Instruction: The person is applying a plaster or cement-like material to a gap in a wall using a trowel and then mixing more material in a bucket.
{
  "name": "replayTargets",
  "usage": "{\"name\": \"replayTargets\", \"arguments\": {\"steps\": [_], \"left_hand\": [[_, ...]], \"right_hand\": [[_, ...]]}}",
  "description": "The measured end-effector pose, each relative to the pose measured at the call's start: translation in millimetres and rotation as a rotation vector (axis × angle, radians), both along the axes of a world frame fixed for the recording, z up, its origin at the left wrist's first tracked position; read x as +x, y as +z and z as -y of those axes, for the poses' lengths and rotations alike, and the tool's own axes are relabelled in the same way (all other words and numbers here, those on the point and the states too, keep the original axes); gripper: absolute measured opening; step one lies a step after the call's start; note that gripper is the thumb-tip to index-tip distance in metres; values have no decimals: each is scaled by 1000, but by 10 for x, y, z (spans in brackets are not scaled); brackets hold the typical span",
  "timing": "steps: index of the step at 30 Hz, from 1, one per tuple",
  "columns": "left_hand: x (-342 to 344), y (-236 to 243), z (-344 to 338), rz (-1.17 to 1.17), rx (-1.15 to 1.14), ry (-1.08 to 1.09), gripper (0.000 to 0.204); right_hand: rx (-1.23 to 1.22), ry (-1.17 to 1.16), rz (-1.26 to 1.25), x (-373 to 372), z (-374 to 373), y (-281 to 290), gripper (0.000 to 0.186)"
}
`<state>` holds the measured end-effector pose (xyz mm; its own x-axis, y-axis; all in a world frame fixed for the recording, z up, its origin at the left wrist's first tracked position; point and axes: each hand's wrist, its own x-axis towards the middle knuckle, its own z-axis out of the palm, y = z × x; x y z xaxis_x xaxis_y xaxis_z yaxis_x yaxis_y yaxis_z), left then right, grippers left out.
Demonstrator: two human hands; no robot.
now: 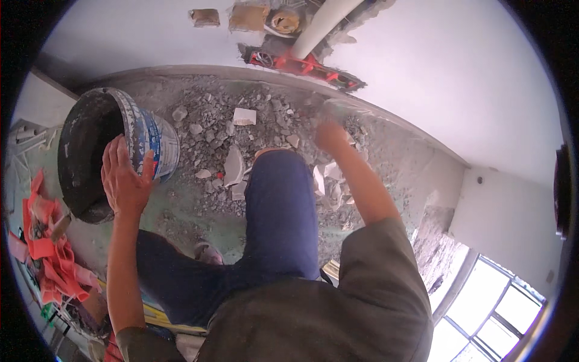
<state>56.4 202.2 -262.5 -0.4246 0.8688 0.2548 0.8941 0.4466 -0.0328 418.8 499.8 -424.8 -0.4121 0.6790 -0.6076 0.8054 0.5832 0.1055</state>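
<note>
My left hand [125, 178] grips the rim of a large dirty plastic bucket [160, 142], dark inside with a blue and white side, which tilts over at the left. My right hand [332, 134] reaches down over grey rubble [211, 102] near the wall's foot, to the right of my bent knee; its fingers are smeared by motion, so I cannot tell what they hold. A white broken block [244, 116] lies in the rubble, and pale curved shards [234, 166] lie by my knee.
A white wall [410, 72] has a broken-out section with a white pipe [319, 27] and a red channel [301, 67]. Crumpled red material [45, 241] lies at left. A window [494, 301] is at lower right. My knee [280, 205] rises from the dusty floor [187, 223].
</note>
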Motion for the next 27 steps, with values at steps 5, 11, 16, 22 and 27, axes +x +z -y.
{"name": "replayTargets", "arguments": {"steps": [5,11,16,22,27], "left_hand": [[9,26,-51,22,-13,-10,57],[20,37,-10,7,1,-17,56],[12,-6,-72,32,7,-32,57],[-3,-10,-21,57,-7,-7,59],[30,22,-10,43,12,-6,58]], "right_hand": [[-50,31,15,354,512,572,32],[55,-85,-147,1096,18,466,28],[148,-346,-138,987,-637,-203,27],[57,-297,-149,-33,-95,226,27],[76,-171,-150,222,94,417,26]]}}
